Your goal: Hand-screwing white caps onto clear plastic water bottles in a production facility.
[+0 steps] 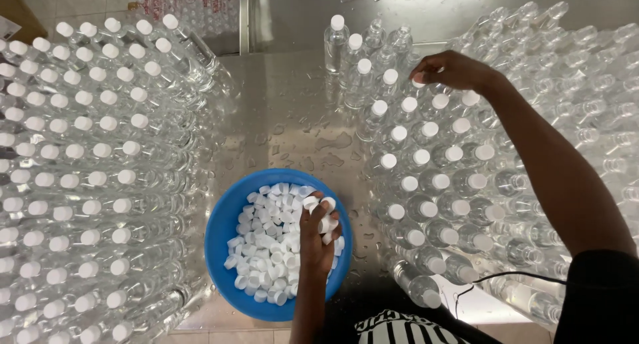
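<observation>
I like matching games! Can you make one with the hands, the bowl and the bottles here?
Things:
1. round blue plastic bowl
2. left hand
3. right hand
4. clear plastic bottles already capped in white

Places:
A. reaching to a bottle top at the far right
B. packed together on the left
C. holds loose white caps
D. grasping caps in the bowl

Pairs: 1-C, 2-D, 3-A, 4-B

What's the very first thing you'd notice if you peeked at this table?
The crowd of clear bottles with white caps packed on the left, with more capped bottles in rows on the right of the wet metal table. Next, the bright blue bowl of loose white caps in the middle, where the left hand grips several caps. The right hand reaches a bottle top farther back.
</observation>
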